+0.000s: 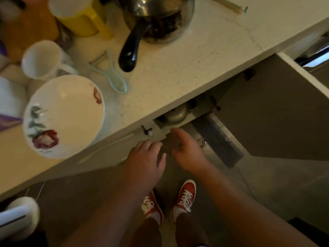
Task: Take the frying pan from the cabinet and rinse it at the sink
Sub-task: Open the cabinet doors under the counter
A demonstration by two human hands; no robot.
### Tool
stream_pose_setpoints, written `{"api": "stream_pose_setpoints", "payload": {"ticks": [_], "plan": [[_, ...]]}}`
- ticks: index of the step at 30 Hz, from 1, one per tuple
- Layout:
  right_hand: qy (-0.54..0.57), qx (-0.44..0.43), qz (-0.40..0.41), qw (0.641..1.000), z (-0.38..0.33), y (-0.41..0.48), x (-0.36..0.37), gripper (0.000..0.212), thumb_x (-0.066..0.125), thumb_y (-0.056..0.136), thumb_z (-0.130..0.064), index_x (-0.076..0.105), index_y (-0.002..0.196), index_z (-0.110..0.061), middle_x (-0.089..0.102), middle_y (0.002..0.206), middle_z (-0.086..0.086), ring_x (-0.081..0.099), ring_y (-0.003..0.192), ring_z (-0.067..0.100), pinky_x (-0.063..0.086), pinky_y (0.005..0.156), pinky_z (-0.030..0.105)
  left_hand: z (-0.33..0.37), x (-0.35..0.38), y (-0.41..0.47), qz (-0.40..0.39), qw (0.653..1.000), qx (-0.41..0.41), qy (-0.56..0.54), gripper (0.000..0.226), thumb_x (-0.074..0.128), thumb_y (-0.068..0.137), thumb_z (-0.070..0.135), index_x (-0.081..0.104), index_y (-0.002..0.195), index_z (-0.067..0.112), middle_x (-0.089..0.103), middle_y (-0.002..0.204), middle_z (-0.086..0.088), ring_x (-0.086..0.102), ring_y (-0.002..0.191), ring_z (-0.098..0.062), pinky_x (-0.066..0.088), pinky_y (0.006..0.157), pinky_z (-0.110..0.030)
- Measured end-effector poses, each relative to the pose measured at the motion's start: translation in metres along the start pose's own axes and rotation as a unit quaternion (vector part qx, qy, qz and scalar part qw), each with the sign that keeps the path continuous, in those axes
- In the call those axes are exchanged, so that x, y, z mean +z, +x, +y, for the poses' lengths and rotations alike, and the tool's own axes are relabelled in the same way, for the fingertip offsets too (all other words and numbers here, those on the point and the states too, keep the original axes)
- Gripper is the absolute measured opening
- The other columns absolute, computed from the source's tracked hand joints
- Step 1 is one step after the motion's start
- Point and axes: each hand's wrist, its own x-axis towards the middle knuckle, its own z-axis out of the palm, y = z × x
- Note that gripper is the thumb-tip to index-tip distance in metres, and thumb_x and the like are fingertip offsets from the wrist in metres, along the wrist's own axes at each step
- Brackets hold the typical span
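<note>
The fingers of the left hand (pixel 147 157) were spread and slack, palm down, gripping nothing; those of the right hand (pixel 187 150) were loosely curled with the palm turned up, and they too looked empty, though blur over the fingertips made that hard to be sure of. The two hands hung close together, nearly touching, just below the counter edge (pixel 178 102) and in front of the open cabinet (pixel 178 122), as if poised to reach in.

At about twelve o'clock from the hands, inside the dark cabinet mouth, sat a rounded metal lid or pot (pixel 175 114). The frying pan itself could not be picked out there; it was probably further back in the shadow. The cabinet door (pixel 284 111) stood swung out at two o'clock, leaving the way clear.

Up on the counter, at ten o'clock, a flowered bowl (pixel 64 116) overhung the edge, with a white mug (pixel 42 60), a pale peeler (pixel 110 75) and a dark-handled saucepan (pixel 156 20) beyond. No sink was in sight. Red shoes (pixel 185 195) stood square to the cabinet.
</note>
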Motion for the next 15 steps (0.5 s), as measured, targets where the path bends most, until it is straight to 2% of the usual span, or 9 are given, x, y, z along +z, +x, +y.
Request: {"api": "stream_pose_setpoints", "payload": {"ticks": [2, 3, 6, 12, 13, 15], "plan": [[0.022, -0.035, -0.01, 0.999, -0.024, 0.015, 0.011, 0.06, 0.069, 0.083, -0.015, 0.045, 0.138, -0.021, 0.054, 0.118, -0.021, 0.053, 0.102, -0.014, 0.046, 0.08, 0.008, -0.014, -0.004, -0.009, 0.018, 1.0, -0.017, 0.0, 0.037, 0.062, 0.091, 0.03, 0.062, 0.126, 0.017, 0.063, 0.126, -0.003, 0.054, 0.12, -0.019, 0.045, 0.097, -0.034], [0.027, -0.043, -0.019, 0.999, -0.033, 0.022, 0.016, 0.059, 0.07, 0.083, -0.014, 0.046, 0.137, -0.019, 0.055, 0.117, -0.02, 0.055, 0.104, -0.009, 0.045, 0.082, 0.009, -0.02, -0.006, -0.013, 0.023, 0.999, -0.022, 0.002, 0.04, 0.064, 0.09, 0.029, 0.06, 0.128, 0.017, 0.061, 0.129, -0.004, 0.052, 0.123, -0.021, 0.044, 0.099, -0.036], [0.029, -0.022, -0.039, 0.999, -0.05, 0.04, 0.029, 0.061, 0.071, 0.082, -0.005, 0.045, 0.137, -0.013, 0.056, 0.131, 0.004, 0.052, 0.122, 0.016, 0.041, 0.09, 0.015, -0.034, -0.009, -0.026, 0.032, 0.999, -0.039, -0.002, 0.052, 0.067, 0.088, 0.031, 0.053, 0.136, 0.017, 0.053, 0.14, -0.005, 0.044, 0.132, -0.023, 0.041, 0.105, -0.04], [0.064, 0.018, -0.047, 0.997, -0.052, 0.046, 0.042, 0.078, 0.069, 0.081, -0.005, 0.03, 0.148, -0.019, 0.048, 0.142, 0.003, 0.042, 0.132, 0.019, 0.042, 0.107, 0.04, -0.055, -0.01, -0.052, 0.075, 0.996, -0.041, -0.005, 0.058, 0.068, 0.087, 0.033, 0.05, 0.139, 0.015, 0.048, 0.145, -0.008, 0.041, 0.136, -0.027, 0.042, 0.105, -0.044], [0.062, 0.016, -0.04, 0.997, -0.051, 0.043, 0.042, 0.079, 0.069, 0.081, -0.005, 0.03, 0.148, -0.021, 0.048, 0.142, 0.002, 0.043, 0.132, 0.018, 0.045, 0.105, 0.039, -0.058, -0.01, -0.056, 0.078, 0.996, -0.04, -0.006, 0.058, 0.067, 0.088, 0.034, 0.048, 0.14, 0.016, 0.047, 0.146, -0.008, 0.039, 0.137, -0.026, 0.041, 0.106, -0.044], [0.076, 0.01, -0.031, 0.997, -0.048, 0.033, 0.044, 0.074, 0.067, 0.083, -0.006, 0.033, 0.146, -0.027, 0.053, 0.136, -0.004, 0.05, 0.122, 0.008, 0.049, 0.09, 0.027, -0.061, -0.011, -0.065, 0.09, 0.995, -0.036, -0.008, 0.059, 0.065, 0.089, 0.035, 0.046, 0.142, 0.017, 0.044, 0.148, -0.008, 0.037, 0.139, -0.026, 0.04, 0.109, -0.044]]}}
